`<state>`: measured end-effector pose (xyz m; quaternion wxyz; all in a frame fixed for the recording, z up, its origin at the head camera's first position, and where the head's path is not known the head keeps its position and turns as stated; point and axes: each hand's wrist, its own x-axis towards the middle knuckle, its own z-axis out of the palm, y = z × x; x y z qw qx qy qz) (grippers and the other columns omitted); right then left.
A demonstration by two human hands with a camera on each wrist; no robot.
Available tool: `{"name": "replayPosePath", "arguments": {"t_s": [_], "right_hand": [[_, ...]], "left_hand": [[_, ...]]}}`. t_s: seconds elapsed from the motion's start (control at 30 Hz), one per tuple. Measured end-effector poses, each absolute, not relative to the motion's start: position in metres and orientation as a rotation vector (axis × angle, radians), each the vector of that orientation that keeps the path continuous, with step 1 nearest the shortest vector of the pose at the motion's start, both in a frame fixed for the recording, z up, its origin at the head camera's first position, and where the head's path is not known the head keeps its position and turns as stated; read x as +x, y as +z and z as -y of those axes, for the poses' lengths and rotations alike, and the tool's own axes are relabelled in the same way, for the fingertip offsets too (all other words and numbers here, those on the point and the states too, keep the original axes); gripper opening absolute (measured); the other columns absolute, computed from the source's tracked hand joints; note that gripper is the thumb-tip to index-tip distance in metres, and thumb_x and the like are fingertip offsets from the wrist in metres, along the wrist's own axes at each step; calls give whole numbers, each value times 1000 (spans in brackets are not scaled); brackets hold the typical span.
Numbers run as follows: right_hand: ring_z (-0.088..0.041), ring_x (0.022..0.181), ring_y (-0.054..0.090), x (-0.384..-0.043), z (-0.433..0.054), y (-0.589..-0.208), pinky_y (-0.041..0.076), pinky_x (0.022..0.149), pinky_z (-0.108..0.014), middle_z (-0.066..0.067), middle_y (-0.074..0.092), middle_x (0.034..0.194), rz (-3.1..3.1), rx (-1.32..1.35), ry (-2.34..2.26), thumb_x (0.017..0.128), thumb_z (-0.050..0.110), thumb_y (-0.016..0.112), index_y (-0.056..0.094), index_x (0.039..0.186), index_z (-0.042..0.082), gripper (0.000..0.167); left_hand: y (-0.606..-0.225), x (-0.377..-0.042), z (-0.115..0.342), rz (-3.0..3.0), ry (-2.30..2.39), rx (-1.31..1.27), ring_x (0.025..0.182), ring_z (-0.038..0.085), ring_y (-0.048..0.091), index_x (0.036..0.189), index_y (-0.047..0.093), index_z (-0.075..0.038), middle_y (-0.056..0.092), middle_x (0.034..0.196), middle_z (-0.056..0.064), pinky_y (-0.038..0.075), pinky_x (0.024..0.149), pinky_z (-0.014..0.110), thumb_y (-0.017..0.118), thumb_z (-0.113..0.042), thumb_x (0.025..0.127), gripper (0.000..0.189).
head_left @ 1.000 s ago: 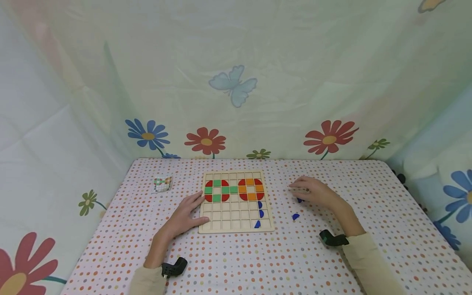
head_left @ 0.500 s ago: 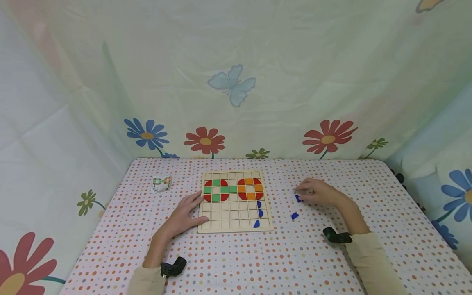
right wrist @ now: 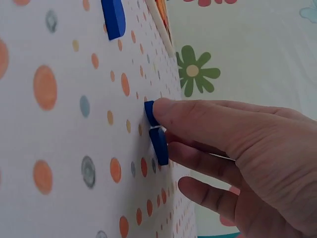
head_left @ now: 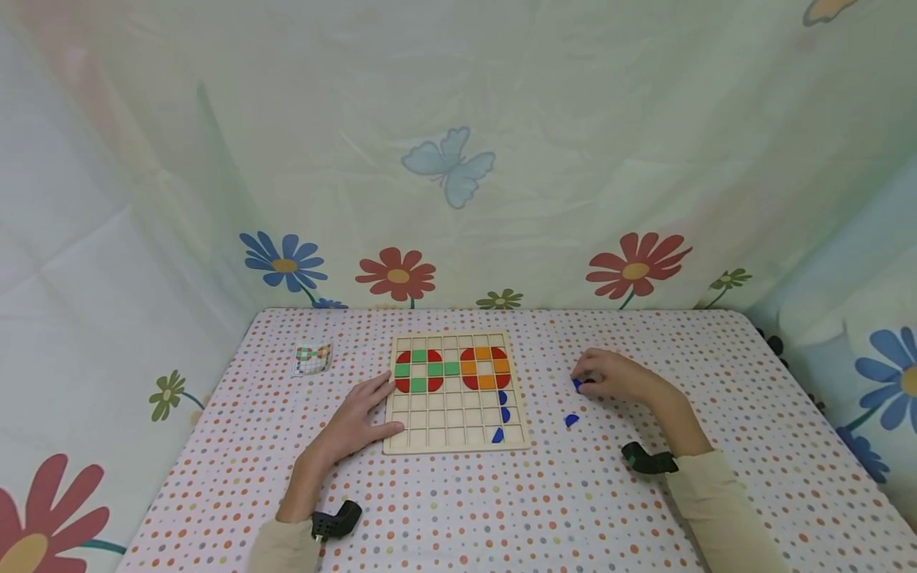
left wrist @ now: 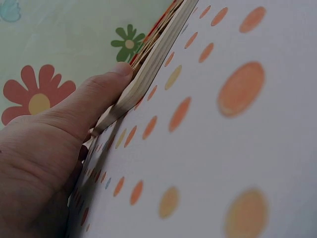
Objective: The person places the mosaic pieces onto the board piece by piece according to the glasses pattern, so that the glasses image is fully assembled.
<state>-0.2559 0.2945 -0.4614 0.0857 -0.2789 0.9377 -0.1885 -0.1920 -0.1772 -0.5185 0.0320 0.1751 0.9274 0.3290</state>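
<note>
A square wooden grid board (head_left: 456, 436) lies on the table. Red, green and orange tiles form two rings on it, joined by a green tile; blue half-round pieces (head_left: 505, 415) sit down its right side. My left hand (head_left: 358, 420) rests at the board's left edge, fingers extended, thumb (left wrist: 101, 91) on the rim near the front corner. To the right of the board, my right hand (head_left: 616, 376) pinches a blue half-round piece (right wrist: 150, 114) at the tabletop. A second blue piece (right wrist: 159, 146) is right beside it, by the fingers.
Another blue half-round piece (head_left: 571, 420) lies on the dotted tablecloth (head_left: 458, 509), between board and right hand. A small pattern card (head_left: 312, 360) with coloured shapes lies back left. A flower-printed curtain (head_left: 544, 159) hangs behind the table.
My right hand has shifted slightly right and lower, and its fingers have drawn together at the blue pieces. My left hand and the board stay put.
</note>
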Motion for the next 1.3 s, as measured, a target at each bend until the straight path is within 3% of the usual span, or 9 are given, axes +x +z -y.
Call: {"name": "replayPosePath", "arguments": {"t_s": [0.37,0.63,0.8,1.13,1.3], "right_hand": [[-19,91,61,-252,-283,-454,52,79,-37,-5,64,98,-2770,-812,-592,85,6,72,67,95,7,11],[-10,77,52,-248,-278,-451,46,67,-25,1,62,86,-2733,-728,-624,88,4,68,61,98,7,13],[-9,80,55,-246,-273,-447,48,69,-26,-1,66,95,-2796,-823,-595,90,5,65,68,110,6,20],[-9,82,61,-245,-260,-447,53,71,-27,-1,68,91,-2860,-855,-636,89,3,66,66,95,8,8],[-12,84,60,-244,-255,-450,53,72,-29,-3,67,97,-2921,-926,-588,92,3,63,70,108,6,18]], "left_hand": [[-517,-190,178,-2858,1027,553,149,34,22,149,40,-12,26,161,5,30,113,60,72,-49,84,81],[-517,-190,178,-2864,1023,557,148,34,22,149,41,-12,26,161,6,30,113,59,72,-48,84,81],[-517,-191,177,-2867,1009,550,148,34,22,149,40,-12,26,161,5,29,113,59,72,-48,84,81],[-516,-191,177,-2858,1017,544,149,35,21,149,40,-12,26,161,6,29,113,61,72,-48,84,81],[-515,-192,177,-2849,1023,546,149,35,20,150,39,-13,25,162,5,28,113,61,72,-47,84,81]]}}
